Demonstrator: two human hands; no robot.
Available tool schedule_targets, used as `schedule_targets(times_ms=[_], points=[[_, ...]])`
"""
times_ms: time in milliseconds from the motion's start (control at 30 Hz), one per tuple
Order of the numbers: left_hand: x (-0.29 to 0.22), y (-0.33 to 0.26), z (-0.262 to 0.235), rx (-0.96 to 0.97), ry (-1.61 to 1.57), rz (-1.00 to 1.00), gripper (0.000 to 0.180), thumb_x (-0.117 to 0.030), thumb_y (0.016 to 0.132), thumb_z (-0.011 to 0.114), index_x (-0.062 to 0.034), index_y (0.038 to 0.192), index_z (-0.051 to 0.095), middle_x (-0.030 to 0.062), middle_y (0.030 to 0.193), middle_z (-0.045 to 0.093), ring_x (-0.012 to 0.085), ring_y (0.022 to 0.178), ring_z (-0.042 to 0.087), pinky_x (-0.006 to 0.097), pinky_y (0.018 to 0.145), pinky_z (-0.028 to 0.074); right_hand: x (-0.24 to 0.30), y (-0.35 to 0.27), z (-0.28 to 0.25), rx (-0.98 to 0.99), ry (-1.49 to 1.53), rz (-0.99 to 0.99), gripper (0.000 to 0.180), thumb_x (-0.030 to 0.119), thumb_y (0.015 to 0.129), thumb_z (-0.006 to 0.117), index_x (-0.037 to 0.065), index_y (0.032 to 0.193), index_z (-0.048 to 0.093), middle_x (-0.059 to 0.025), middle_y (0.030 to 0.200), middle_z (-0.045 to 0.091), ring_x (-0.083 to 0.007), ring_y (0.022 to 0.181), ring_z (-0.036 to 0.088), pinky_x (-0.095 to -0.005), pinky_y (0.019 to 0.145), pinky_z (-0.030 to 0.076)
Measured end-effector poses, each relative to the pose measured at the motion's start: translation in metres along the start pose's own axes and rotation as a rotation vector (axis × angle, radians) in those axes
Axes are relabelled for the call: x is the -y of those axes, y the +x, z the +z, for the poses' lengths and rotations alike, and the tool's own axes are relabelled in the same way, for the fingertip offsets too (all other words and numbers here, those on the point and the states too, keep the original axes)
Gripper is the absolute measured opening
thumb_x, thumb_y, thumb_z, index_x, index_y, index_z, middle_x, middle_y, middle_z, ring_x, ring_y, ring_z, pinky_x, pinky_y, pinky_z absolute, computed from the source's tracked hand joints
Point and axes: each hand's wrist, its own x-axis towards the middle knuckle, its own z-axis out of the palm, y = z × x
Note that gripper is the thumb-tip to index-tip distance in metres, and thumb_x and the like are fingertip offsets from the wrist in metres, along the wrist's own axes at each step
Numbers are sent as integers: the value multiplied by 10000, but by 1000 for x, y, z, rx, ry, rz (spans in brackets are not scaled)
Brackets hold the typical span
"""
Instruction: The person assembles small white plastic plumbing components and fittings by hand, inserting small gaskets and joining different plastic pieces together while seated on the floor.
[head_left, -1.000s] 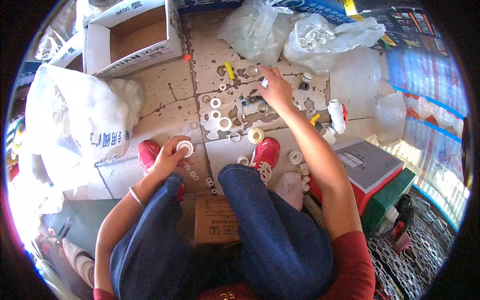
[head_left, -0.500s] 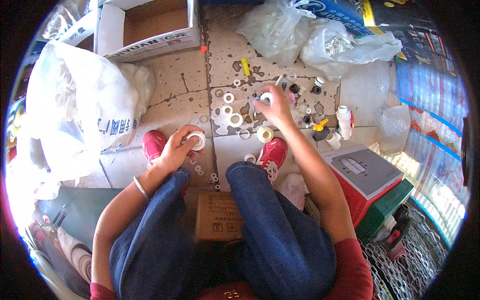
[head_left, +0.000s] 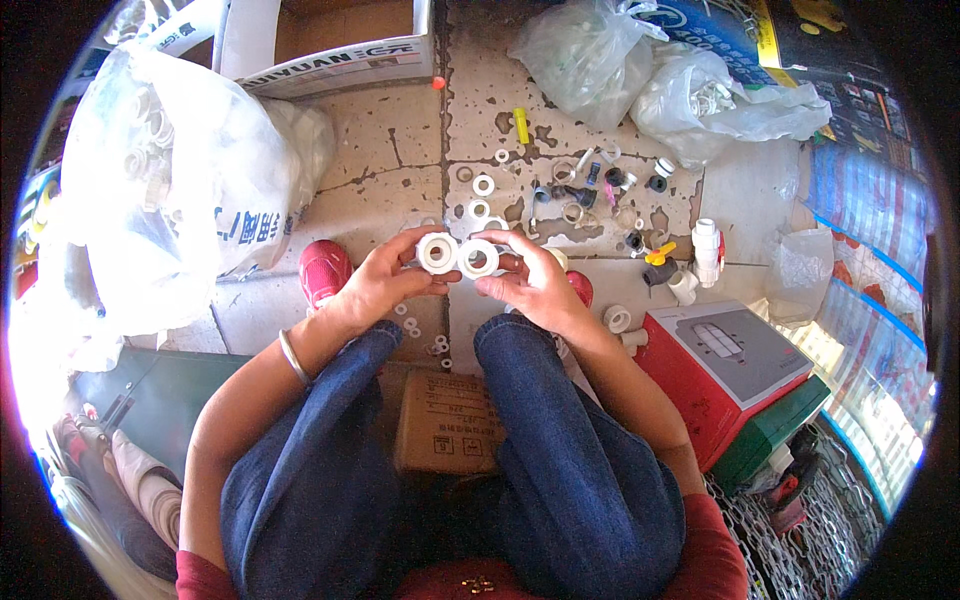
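Note:
Side by side in front of my knees, two white round plastic pieces with holes through their middles are held up with their rims touching or nearly so. My left hand (head_left: pixel 385 282) is closed on a thick white pipe fitting (head_left: pixel 437 269) with a stepped inner edge. Pinched between the fingers and thumb of my right hand (head_left: pixel 540 282) is a flatter white ring (head_left: pixel 478 273). Just beyond, on the tiles, lie a loose white ring (head_left: pixel 483 177) and several others, partly hidden by my hands. A yellow-handled valve (head_left: pixel 660 254) lies to the right.
Small black and clear parts are scattered on the floor (head_left: pixel 385 150) near a yellow tube (head_left: pixel 521 126). A bulging plastic bag (head_left: pixel 180 200) stands left, an open white carton (head_left: pixel 340 75) behind it. Clear bags (head_left: pixel 590 70) lie at the back; a red-and-grey box (head_left: pixel 730 350) stands right.
My right hand has come back from the scattered parts with the white ring, now beside the fitting in my left hand. The left hand has risen and moved inward. The whole view has shifted slightly.

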Motion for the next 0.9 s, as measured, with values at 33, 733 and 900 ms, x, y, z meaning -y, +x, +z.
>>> schedule_targets(times_ms=[33, 733, 900], points=[[1, 0, 0, 2, 47, 16, 498, -35, 871, 523, -19, 1327, 325, 123, 1202, 495, 243, 1085, 544, 342, 897, 472, 0, -1, 1, -6, -99, -28, 483, 63, 786, 677, 25, 1204, 437, -79, 1114, 551, -155, 999, 566, -300, 845, 487], [5, -4, 1, -52, 138, 115, 453, -130, 856, 616, 0, 1219, 380, 106, 1114, 522, 197, 994, 566, 340, 836, 518, 8, -10, 18, -165, -448, -315, 421, 1, 750, 651, 25, 1149, 522, -132, 1029, 574, -226, 871, 625, -309, 749, 507], [-3, -8, 6, -39, 148, 74, 505, -118, 832, 650, 11, 1262, 418, 115, 1170, 515, 182, 1005, 574, 294, 836, 503, 12, -11, 16, -156, -614, -397, 426, -7, 735, 673, 22, 1140, 542, -128, 1069, 578, -226, 914, 620, -300, 790, 491]])
